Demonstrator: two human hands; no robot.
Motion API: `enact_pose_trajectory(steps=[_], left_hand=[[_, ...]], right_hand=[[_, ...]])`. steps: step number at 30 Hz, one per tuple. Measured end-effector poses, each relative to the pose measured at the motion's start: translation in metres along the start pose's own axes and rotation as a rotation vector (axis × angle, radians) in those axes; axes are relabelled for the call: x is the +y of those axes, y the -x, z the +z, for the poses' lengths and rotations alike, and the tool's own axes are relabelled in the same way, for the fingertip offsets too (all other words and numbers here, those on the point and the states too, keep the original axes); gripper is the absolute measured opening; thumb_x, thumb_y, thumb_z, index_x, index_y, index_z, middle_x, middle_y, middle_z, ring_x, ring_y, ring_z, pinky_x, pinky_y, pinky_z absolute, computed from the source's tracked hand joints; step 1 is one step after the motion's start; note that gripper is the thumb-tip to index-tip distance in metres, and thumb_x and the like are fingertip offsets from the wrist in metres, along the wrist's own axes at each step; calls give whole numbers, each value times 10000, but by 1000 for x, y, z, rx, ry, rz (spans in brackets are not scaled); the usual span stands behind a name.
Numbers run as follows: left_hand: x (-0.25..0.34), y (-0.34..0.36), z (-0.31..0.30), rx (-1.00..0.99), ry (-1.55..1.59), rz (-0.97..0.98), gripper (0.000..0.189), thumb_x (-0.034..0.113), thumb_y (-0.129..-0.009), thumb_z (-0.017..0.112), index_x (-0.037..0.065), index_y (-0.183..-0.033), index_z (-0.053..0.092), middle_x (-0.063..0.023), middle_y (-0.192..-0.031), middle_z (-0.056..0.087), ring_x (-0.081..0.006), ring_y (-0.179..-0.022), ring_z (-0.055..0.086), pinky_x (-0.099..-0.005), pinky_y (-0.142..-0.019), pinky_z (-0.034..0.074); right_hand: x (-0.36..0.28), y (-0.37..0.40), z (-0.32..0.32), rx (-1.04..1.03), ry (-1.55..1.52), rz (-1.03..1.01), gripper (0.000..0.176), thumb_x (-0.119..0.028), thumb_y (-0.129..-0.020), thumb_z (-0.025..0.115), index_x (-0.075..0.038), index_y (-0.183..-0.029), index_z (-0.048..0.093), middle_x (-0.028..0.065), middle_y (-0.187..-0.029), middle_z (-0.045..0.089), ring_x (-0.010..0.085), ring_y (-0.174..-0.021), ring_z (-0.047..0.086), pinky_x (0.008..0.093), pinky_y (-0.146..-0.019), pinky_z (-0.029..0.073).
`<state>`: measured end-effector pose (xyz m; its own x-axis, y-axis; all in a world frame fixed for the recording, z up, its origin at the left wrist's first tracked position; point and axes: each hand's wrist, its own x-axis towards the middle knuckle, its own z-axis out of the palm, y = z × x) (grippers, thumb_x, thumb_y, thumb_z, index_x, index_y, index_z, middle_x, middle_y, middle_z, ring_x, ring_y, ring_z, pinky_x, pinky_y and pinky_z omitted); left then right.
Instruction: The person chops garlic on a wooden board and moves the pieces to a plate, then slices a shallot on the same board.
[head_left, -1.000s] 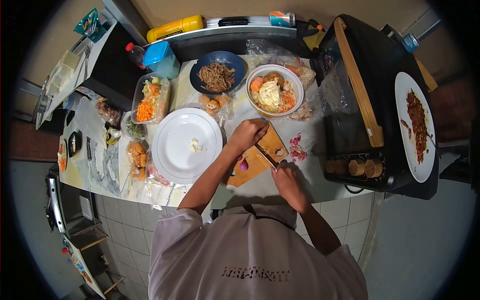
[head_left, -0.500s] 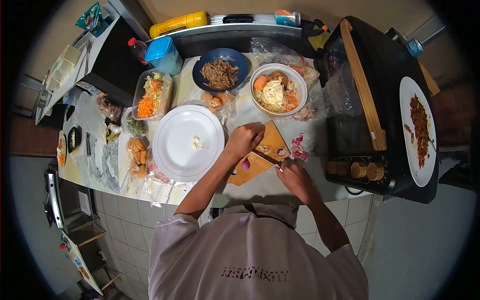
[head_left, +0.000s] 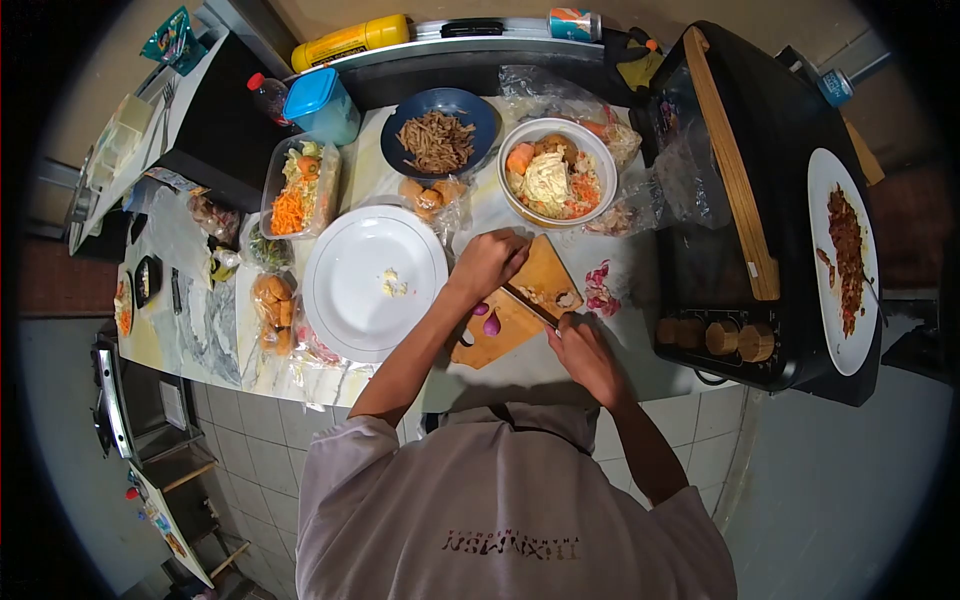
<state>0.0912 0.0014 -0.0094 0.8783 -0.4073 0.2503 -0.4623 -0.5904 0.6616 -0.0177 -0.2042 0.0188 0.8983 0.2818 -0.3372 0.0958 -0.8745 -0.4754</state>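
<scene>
A wooden cutting board (head_left: 512,338) lies in front of me at the counter's edge. My right hand (head_left: 584,356) is closed round the handle of a knife (head_left: 530,306), whose blade slants up and left across the board. Near the blade's far end, my left hand (head_left: 492,262) is curled over the board's upper left edge, its fingertips hidden. Pale chopped pieces (head_left: 540,297) lie along the blade's upper side. Below it rest a purple shallot (head_left: 491,325) and another (head_left: 480,309) by my left wrist. Reddish peels (head_left: 601,290) are scattered right of the board.
Left of the board stands a white plate (head_left: 350,300) with a pale dab. Behind are a bowl of mixed food (head_left: 505,205), a blue pan of brown strips (head_left: 490,128) and a tub of shredded carrot (head_left: 290,213). A black oven (head_left: 700,270) bounds the right side.
My left hand has shifted slightly up and away from the chopped pieces. Another shallot now shows beside my left wrist. My right hand keeps its grip on the knife.
</scene>
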Motion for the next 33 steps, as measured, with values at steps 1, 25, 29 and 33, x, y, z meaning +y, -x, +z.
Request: enact_pose_trajectory(steps=[1,25,29,33], left_hand=[[-1,-2,0,5,13,0,106,94,-841,611,4,-878,655,-182,-816,642,-369,-759,622,-422,-697,497],[-1,-1,5,21,96,-82,100,60,-821,619,-25,-861,655,-203,-831,645,-394,-762,625,-441,-698,499],[2,2,6,50,107,-111,99,61,-827,619,-24,-863,655,-200,-828,642,-395,-756,626,-439,-689,500],[3,4,8,62,123,-107,103,69,-839,618,-14,-880,664,-190,-837,645,-391,-763,630,-432,-688,506]], right_hand=[[0,-1,0,35,14,-25,341,-277,-960,526,63,-940,551,266,-706,613,461,-703,613,519,-609,477],[11,-13,-28,58,188,-111,332,-302,-927,566,23,-978,612,206,-746,644,383,-716,650,463,-646,526],[17,-14,-21,121,223,-139,354,-313,-908,583,30,-982,631,200,-736,645,356,-717,660,433,-637,534],[12,-11,-27,39,185,-98,337,-302,-908,584,28,-957,627,200,-735,648,354,-706,662,430,-632,536]])
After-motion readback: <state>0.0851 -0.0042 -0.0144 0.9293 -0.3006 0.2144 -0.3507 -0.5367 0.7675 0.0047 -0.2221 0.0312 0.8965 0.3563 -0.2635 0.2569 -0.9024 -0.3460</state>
